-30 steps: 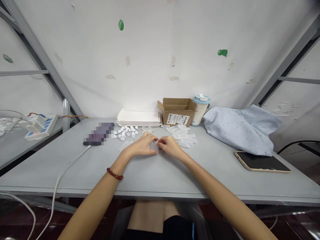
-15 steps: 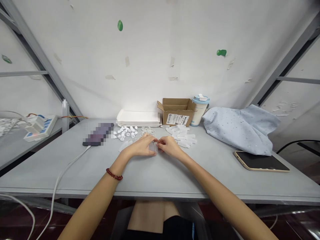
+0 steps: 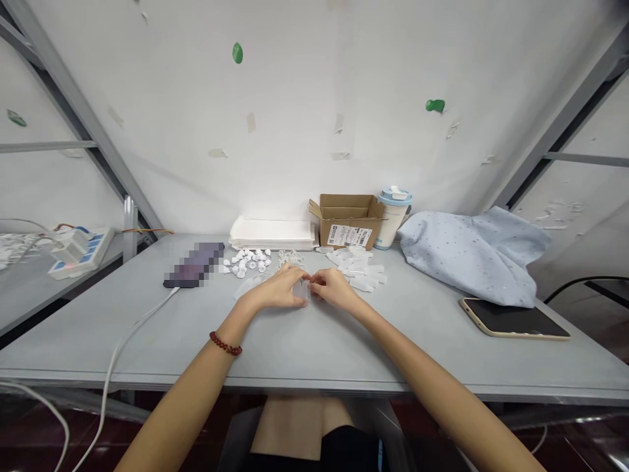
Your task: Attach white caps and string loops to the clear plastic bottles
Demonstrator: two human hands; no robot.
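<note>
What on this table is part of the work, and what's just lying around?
Part of the work: clear plastic piece, left hand, right hand, white plastic caps, translucent plastic pieces, thin loops.
Lying about: cardboard box, lidded cup, pale blue cloth, dark tablet, power strip.

On a grey table, a blurred dark handset with a white cable is placed at the left. White plastic caps are heaped beside it, and translucent plastic sleeves are scattered further right. A stack of white paper, a cardboard box and a blue-lidded cup are set along the back edge; a crumpled pale blue cloth and a gold-edged tablet are laid at the right.
</note>
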